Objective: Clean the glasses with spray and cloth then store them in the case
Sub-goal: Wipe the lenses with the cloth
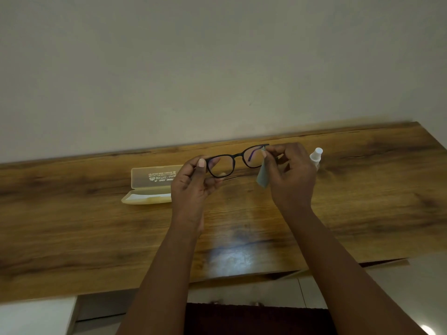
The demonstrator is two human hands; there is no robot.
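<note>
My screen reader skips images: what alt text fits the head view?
Two hands hold black glasses above a wooden table, the right hand also pinching a cloth. An open case lies left, a spray bottle right.

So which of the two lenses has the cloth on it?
The lens by the right hand, nearer the spray bottle; the cloth hangs there. The other lens is bare.

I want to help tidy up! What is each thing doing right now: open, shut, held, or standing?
glasses: held up by both hands
cloth: pinched against the glasses
case: open, on the table
spray: upright, untouched
left hand: gripping the frame
right hand: gripping cloth and frame
</note>
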